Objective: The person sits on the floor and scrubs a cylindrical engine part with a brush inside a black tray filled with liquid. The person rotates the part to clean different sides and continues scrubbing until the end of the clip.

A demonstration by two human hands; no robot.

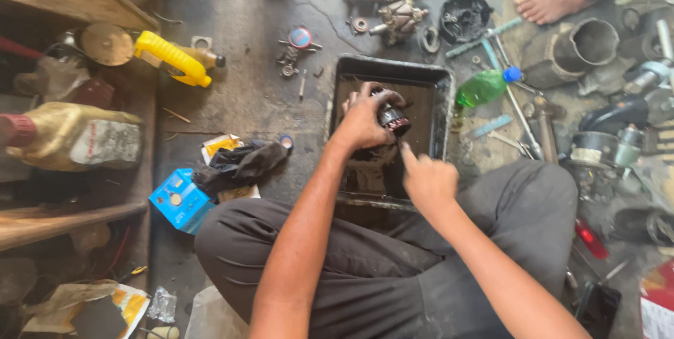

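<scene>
Black and oily, the tray (437, 111) sits on the floor straight ahead of your crossed legs, and the motor part (393, 118) you are working on is held over its middle.

Head view: your left hand (364, 118) wraps the part from its 9 o'clock side, fingers clenched around the dark cylinder with its reddish band. Your right hand (427, 179) is at the part's 6 o'clock, index finger stretched out so the tip touches or nearly touches it; the other fingers are curled, and you can't tell from here whether they hold a small tool.

To do this well, keep the part over the tray so drips and loose bits land inside it. Grip firmly with the left, since the metal looks slick, and turn it toward you rather than twisting your wrist.

Around the tray: a green bottle (484, 88) at 2 o'clock, a rotor (399, 20) at 12, a black rag (242, 162) and blue box (180, 201) at 8, a yellow-handled jug (175, 58) at 10. Someone's bare foot (551, 1) rests at 1 o'clock, well apart from your hands.
</scene>
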